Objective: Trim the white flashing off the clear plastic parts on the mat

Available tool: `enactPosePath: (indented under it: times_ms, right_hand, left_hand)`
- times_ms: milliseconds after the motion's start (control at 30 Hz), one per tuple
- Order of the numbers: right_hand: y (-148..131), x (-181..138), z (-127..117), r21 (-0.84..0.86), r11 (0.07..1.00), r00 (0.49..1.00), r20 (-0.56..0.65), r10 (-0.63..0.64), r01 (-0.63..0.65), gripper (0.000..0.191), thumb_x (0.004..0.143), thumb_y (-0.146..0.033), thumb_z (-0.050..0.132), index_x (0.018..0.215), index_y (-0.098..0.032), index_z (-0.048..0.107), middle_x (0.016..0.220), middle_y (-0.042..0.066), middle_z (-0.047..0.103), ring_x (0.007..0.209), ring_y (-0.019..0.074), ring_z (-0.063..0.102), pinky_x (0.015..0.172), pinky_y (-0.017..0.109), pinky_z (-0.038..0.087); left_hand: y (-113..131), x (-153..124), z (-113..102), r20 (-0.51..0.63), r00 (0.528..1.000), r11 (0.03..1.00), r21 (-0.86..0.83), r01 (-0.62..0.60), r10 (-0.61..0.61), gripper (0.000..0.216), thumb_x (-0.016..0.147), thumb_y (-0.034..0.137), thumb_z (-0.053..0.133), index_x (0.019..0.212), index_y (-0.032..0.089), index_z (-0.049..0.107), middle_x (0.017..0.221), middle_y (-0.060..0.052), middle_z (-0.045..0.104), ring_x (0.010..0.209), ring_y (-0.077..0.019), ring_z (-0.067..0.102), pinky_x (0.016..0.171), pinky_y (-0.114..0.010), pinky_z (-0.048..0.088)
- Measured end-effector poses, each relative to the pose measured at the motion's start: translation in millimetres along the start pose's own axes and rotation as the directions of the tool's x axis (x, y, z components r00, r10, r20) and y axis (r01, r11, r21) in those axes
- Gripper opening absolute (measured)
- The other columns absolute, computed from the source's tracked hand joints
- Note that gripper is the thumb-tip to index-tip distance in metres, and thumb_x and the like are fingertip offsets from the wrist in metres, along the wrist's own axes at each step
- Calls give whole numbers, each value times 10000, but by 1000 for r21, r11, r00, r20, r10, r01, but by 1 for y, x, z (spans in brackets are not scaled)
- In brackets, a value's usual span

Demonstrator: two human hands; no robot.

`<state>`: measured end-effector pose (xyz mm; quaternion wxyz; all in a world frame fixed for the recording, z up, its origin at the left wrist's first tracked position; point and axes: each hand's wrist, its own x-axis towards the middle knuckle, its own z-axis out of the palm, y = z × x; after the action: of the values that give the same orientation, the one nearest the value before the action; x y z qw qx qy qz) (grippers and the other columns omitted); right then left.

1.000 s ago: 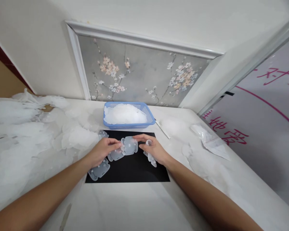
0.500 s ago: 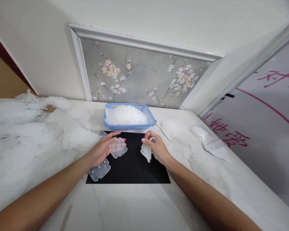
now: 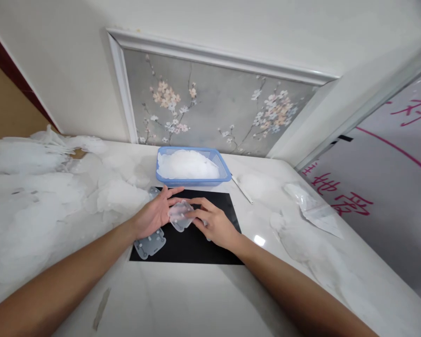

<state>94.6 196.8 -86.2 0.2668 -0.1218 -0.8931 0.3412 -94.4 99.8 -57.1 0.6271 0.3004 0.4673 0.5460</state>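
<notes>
A thin translucent plastic piece with small pale tabs and notched edges is held over the black mat. My left hand supports its left side, some fingers stretched out and apart. From the right, my right hand meets the same piece, fingertips bent onto its right edge. Under the right palm a sliver of another translucent piece shows; most of it is hidden. Below my left wrist a similar flat piece lies on the mat's left side, and one more peeks out behind the left hand.
Behind the mat stands a blue basket heaped with white translucent pieces. A white pen-like stick lies to its right. Piles of translucent sheets cover the table's left. A clear plastic bag rests at the right, near the wall.
My right hand has moved left, from the mat's right side to the piece at my left hand. The folded piece it held is now mostly hidden. The view has shifted slightly.
</notes>
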Motion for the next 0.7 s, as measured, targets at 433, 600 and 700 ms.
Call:
enactPosePath:
  times_ms: [433, 600, 700]
  right_hand:
    - [20, 11, -22, 698, 472, 783, 207, 587, -539, 333, 684, -317, 656, 955, -128, 697, 403, -64, 473, 365, 69, 335, 398, 212, 232]
    - [25, 11, -25, 752, 390, 767, 231, 598, -531, 388, 638, -294, 660, 974, -104, 699, 380, -58, 483, 339, 68, 322, 387, 218, 220]
    - [28, 10, -25, 779, 363, 764, 217, 608, -510, 364, 620, -293, 676, 932, -108, 702, 389, -50, 491, 340, 69, 326, 383, 219, 202]
  left_hand:
    - [53, -38, 3, -37, 952, 104, 992, 72, -303, 266, 548, 47, 630, 746, 224, 625, 707, 19, 520, 664, -170, 476, 558, -249, 314]
    - [42, -22, -2, 61, 991, 479, 878, 4, -121, 101, 751, 277, 610, 733, 204, 543, 776, 16, 534, 712, -153, 495, 631, -256, 375]
    - [26, -13, -3, -135, 990, 829, 547, 118, -52, 216, 758, 351, 642, 761, 213, 476, 718, 40, 533, 641, -129, 511, 571, -234, 391]
